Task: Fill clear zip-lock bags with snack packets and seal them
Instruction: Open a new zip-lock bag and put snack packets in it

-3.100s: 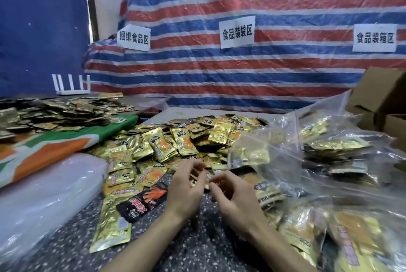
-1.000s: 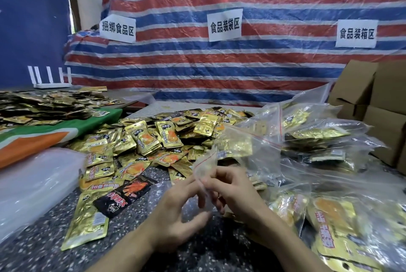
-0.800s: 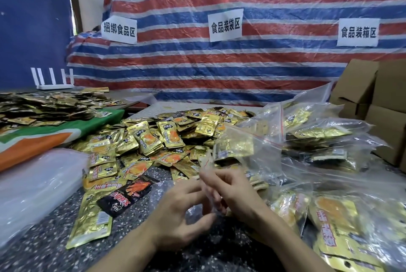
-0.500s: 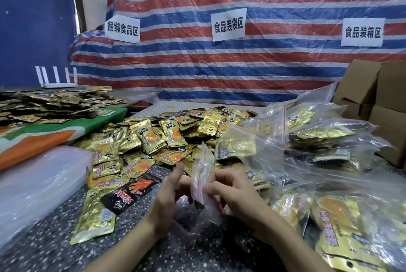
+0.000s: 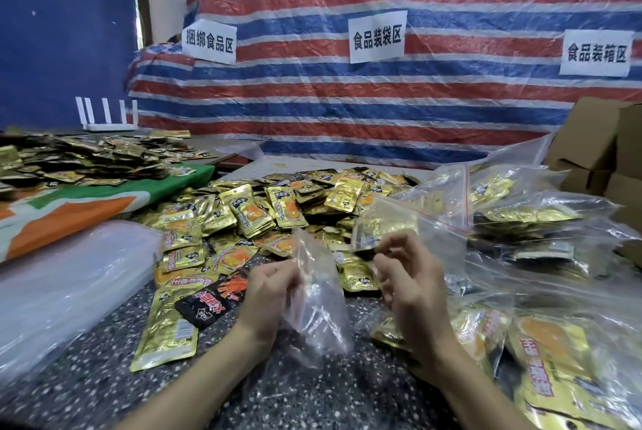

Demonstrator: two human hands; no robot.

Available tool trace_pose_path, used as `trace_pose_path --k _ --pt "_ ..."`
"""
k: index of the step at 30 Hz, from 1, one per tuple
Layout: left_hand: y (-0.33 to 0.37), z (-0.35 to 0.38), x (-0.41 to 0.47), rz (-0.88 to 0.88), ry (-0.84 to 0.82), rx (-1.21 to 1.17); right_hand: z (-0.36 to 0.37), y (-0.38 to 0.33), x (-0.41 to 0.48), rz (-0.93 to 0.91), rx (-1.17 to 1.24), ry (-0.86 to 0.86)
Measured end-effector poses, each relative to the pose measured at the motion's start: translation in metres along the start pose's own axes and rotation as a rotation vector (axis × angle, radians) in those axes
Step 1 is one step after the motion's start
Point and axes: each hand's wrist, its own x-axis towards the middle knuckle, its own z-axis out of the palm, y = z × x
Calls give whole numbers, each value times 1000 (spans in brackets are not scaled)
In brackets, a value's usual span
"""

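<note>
An empty, crinkled clear plastic zip-lock bag [image 5: 318, 294] is held upright above the speckled dark stone tabletop [image 5: 87, 391], its edge pinched by the left hand [image 5: 269, 285]. The right hand [image 5: 413, 276] is seen just beside it, fingers loosely curled, with nothing gripped. Flat glossy gold foil snack packets [image 5: 264, 214] are heaped behind, and filled transparent bags [image 5: 521, 217] are piled at the right.

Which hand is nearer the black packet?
Left. The left hand, holding the empty bag, is just right of the black packet; the right hand is farther right, beyond the bag.
</note>
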Motion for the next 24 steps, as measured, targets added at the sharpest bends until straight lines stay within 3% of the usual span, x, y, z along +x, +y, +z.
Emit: trace_pose_path --k 5,8,11,15,21,24 --pt "-1 2 -3 -49 -153 111 0 -3 -2 -273 -266 -406" --pt "-1 5 -4 -82 -168 154 1 1 -2 -275 -416 -569" --pt "1 3 -4 -120 -204 200 -1 7 0 -272 -464 -542" --pt "7 -4 2 -288 -175 86 -4 7 1 -251 -403 -482" --pt "36 -37 38 -217 8 122 -7 -1 3 -259 -318 -318" --pt "52 -53 55 -174 -176 124 -2 -1 2 -275 -330 -313"
